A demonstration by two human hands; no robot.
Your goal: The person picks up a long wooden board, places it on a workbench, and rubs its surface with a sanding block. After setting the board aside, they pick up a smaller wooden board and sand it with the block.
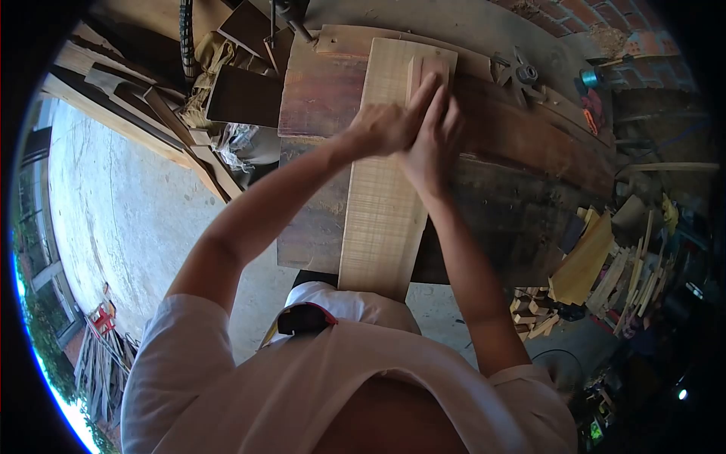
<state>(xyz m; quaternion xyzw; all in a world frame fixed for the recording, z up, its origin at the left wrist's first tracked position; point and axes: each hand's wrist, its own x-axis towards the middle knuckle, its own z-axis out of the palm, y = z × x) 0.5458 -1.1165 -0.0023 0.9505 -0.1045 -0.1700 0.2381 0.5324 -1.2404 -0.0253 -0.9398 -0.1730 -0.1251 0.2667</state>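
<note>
A long pale wooden plank [382, 216] lies lengthwise on the dark workbench, its near end at my waist. Toward its far end is a small wooden block [413, 77] with a pale side edge, largely covered by my hands. My left hand [382, 127] grips the block from the left, with one finger stretched forward along its top. Against it, my right hand [432, 140] holds the block from the right, fingers pointing forward. Both hands are slightly blurred, and the underside of the block is hidden.
The workbench [514, 197] has worn, dark boards. At its far right are a metal tool part [525, 73] and a teal spool [592, 79]. Scrap wood [597, 261] piles up at right; boards [162, 113] lean at left. Concrete floor [113, 197] shows at left.
</note>
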